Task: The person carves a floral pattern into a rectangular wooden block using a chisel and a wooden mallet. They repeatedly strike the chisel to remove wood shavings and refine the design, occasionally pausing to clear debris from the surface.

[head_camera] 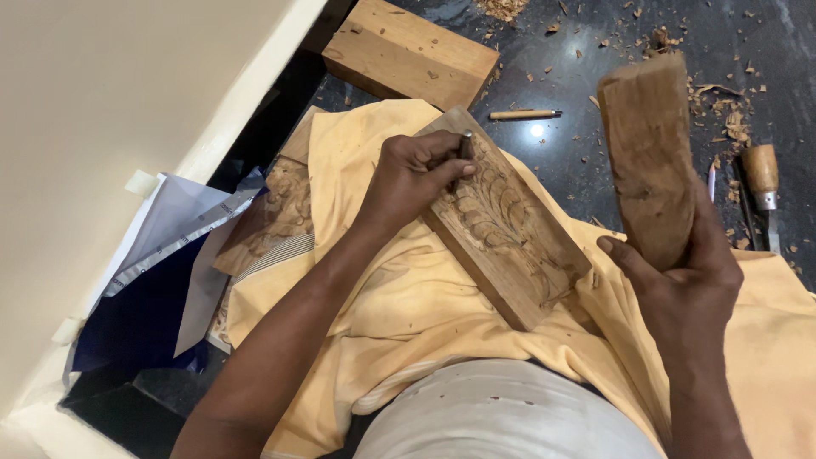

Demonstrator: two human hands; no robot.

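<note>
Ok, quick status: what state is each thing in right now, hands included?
Left hand: grip closed on the chisel, resting on the panel.
Chisel: upright, tip on the carving.
Carved panel: lying flat on the yellow cloth, partly carved.
Right hand: grip closed on the wooden mallet.
Wooden mallet: raised, clear of the chisel.
Wood block: lying on the floor.

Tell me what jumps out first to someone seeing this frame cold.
Centre frame, the left hand pins a metal chisel onto a carved wooden panel that lies on a yellow cloth over the lap. At right, the right hand holds up a worn wooden block. Wood chips litter the dark floor behind, beside a second wooden-handled tool.
</note>
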